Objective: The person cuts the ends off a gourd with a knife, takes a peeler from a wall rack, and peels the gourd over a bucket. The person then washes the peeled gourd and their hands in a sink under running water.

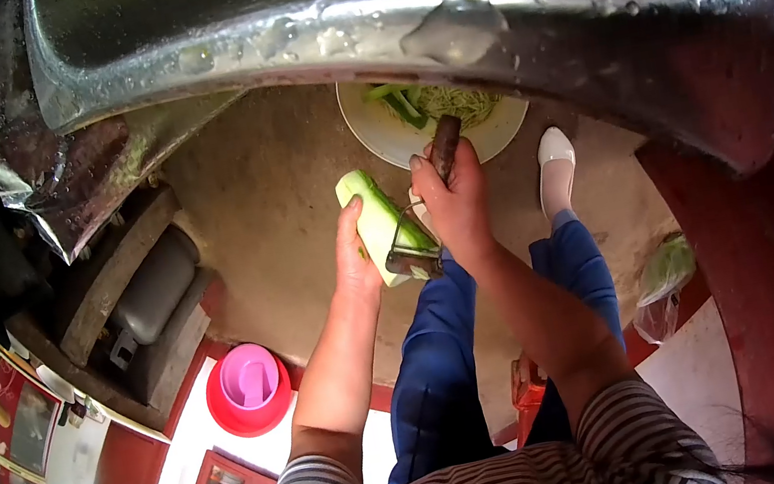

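My left hand (353, 249) is closed around a thick, partly peeled green vegetable that looks like a zucchini (370, 209). Its near side is pale and bare, while dark green skin stays along the right side. In my right hand (457, 205) is a peeler with a dark brown handle (446, 139) and a wire frame. The peeler's blade end (414, 263) lies against the vegetable's lower end. Beyond my hands, a white basin (513, 129) on the floor holds pale green shreds (456, 104) and green strips (403, 106).
A wet metal rim (324, 37) crosses the top of the view. To the left, a grey gas cylinder (156, 287) lies by a wooden beam. A pink basin (249, 375) sits inside a red one. A plastic bag with something green (665, 271) is at the right.
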The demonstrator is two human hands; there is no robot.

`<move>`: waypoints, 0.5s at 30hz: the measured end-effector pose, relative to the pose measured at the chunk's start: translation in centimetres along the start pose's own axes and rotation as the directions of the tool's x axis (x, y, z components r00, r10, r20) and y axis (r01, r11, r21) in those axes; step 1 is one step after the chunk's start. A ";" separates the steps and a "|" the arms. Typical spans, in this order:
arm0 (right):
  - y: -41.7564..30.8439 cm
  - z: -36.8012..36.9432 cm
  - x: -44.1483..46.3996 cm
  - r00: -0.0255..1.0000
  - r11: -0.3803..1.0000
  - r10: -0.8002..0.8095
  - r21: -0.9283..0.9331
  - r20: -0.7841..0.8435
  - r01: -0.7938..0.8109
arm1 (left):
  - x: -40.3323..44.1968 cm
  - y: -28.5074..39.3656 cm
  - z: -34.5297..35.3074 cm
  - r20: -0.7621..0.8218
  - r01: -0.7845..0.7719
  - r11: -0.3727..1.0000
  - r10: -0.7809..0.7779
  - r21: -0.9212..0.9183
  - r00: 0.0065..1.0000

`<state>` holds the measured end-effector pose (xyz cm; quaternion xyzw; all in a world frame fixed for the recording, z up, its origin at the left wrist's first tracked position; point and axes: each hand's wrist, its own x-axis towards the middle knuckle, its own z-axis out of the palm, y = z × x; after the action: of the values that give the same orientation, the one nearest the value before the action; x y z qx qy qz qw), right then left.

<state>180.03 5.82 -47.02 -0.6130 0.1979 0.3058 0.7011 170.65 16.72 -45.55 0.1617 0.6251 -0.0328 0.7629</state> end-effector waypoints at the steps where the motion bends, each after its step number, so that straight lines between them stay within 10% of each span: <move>1: 0.4 0.2 0.1 1.000 1.000 -0.025 -0.005 -0.017 0.025 | -0.3 0.1 0.1 -0.004 0.015 1.000 -0.015 0.002 1.000; 15: 1.3 1.5 2.0 0.989 0.996 0.090 -0.033 0.114 -0.087 | -2.7 -0.5 1.2 0.048 0.198 0.980 -0.198 0.010 0.979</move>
<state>180.53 7.72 -49.05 -0.5949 0.1798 0.3741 0.6884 171.09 15.48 -42.84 0.0997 0.6193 -0.1143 0.7704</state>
